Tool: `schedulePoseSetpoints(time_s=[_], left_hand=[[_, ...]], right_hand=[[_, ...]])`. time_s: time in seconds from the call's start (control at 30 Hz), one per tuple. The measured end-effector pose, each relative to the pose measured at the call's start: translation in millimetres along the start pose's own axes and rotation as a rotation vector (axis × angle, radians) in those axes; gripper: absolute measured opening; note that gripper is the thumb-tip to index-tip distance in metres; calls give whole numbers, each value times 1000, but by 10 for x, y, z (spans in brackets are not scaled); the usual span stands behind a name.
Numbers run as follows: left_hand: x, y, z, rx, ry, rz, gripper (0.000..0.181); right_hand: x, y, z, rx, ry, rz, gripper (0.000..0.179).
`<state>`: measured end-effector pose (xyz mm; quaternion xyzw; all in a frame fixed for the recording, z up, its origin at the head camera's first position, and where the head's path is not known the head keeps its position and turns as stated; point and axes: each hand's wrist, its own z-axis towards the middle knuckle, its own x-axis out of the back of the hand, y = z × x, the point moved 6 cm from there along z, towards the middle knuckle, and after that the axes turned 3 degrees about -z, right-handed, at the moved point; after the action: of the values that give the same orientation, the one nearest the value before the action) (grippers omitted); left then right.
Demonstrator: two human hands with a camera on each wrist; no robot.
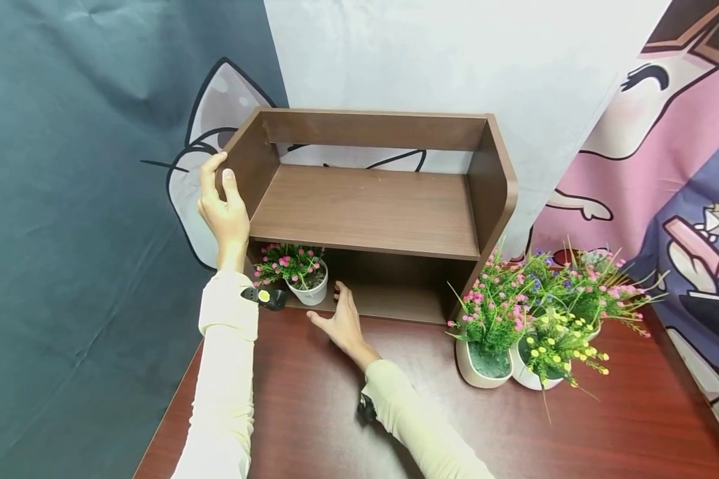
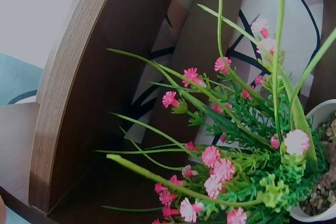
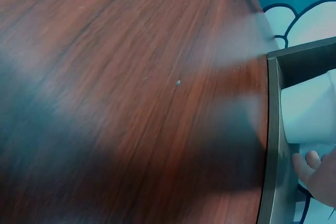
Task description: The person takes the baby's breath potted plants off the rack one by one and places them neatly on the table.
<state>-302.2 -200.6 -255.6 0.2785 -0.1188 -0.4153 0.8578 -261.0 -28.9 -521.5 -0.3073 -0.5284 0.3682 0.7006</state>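
A brown wooden desk shelf (image 1: 365, 206) stands against the wall. My left hand (image 1: 223, 209) holds the front edge of its left side panel, thumb and finger at either face. In the lower compartment, at the left, sits a white pot (image 1: 311, 289) of pink flowers (image 1: 287, 263); the left wrist view shows pink blossoms (image 2: 220, 169) and gravel in a pot (image 2: 320, 203) close up. My right hand (image 1: 343, 322) is just right of that pot, fingers spread, holding nothing. In the right wrist view its fingers (image 3: 304, 166) are close beside the white pot (image 3: 310, 108).
Several white pots with pink, blue and yellow flowers stand on the reddish wooden table (image 1: 311, 392) at the shelf's right; one is a pink-flowered pot (image 1: 482, 362), another a yellow-flowered pot (image 1: 533, 372). A printed cloth (image 1: 96, 166) hangs behind and at the left.
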Motion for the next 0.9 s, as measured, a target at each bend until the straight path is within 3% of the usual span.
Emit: schedulePoseSetpoints(time_s=[0.23,0.4,0.67,0.9], left_hand=[[28,-1,-1,-8,28,10,21],[1,-37,-1,2,5,17,21],[-43,-22,-44,31,-31,14,22],[-32,-310,-1,18,-20,30,23]], right_hand=[[-126,-134,128,-9,-3,-35,93],[-144,-224,240,-19,22,-77,97],[-153,-139,333,-98,33,-104,89],[-169,-150,344,-86,41,-108,81]])
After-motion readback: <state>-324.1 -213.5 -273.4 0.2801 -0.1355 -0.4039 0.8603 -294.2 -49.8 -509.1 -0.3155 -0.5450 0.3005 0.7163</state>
